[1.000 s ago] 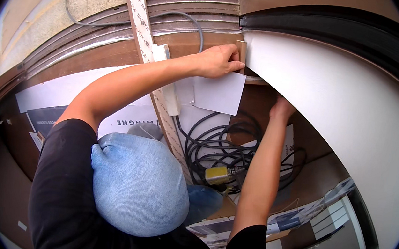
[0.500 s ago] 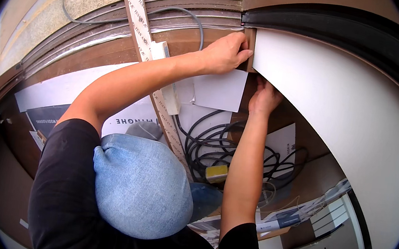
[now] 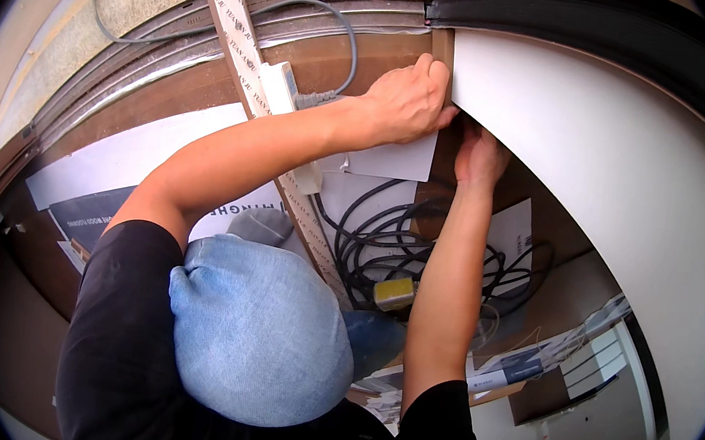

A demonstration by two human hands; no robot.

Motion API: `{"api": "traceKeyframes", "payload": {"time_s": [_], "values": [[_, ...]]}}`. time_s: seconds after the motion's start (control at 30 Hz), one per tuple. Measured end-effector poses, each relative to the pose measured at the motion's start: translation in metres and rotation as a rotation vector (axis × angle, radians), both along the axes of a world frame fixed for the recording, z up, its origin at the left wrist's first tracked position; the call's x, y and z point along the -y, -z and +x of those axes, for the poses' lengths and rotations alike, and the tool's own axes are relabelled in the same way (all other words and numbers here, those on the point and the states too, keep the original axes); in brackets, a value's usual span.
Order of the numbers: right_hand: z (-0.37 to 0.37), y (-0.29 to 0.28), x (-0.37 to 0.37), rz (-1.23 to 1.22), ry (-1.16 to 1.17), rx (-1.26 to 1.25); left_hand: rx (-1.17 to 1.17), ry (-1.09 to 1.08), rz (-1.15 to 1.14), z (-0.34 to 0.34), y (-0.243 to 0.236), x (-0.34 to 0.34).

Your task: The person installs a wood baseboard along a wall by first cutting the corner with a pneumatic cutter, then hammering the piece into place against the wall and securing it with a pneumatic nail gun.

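Note:
My left hand point(image 3: 413, 97) is closed at the narrow brown wooden strip point(image 3: 443, 45) beside the large white board point(image 3: 614, 179), fingers curled against it above a white sheet point(image 3: 388, 164). My right hand point(image 3: 481, 156) reaches up beneath the curved-looking edge of the white board, its curled fingertips in shadow, so what they grip is hidden. A long printed beige bar point(image 3: 239, 36) lies at a slant to the left, with a white power strip point(image 3: 280, 88) on it.
Coiled black cable point(image 3: 368, 239) with a yellow block point(image 3: 393, 293) lies below my hands, on brown flooring and printed white sheets point(image 3: 128, 145). Metal tracks point(image 3: 341, 0) run along the top, crossed by a grey cable point(image 3: 351, 31). My denim-covered knee point(image 3: 259, 330) is bent between my arms.
My right hand has moved up under the white board. My left hand has risen slightly with the brown strip, which now stands tight against the board's edge.

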State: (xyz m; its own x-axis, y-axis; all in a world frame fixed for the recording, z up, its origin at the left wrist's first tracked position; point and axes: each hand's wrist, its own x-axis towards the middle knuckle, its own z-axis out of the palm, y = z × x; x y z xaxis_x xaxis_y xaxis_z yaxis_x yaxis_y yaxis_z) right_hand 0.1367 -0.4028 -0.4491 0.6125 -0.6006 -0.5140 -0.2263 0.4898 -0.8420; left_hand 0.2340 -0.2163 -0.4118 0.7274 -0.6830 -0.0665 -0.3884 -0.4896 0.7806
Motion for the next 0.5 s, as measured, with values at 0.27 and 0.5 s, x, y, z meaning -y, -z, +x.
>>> {"api": "traceKeyframes", "payload": {"time_s": [0.27,0.5], "values": [[0.011,-0.028,-0.016,0.075,0.027,-0.043,-0.091,-0.052,0.015,-0.005,0.002,-0.003],[0.008,-0.023,0.000,0.085,0.000,-0.087,-0.264,0.036,-0.017,-0.016,-0.028,-0.019]]}}
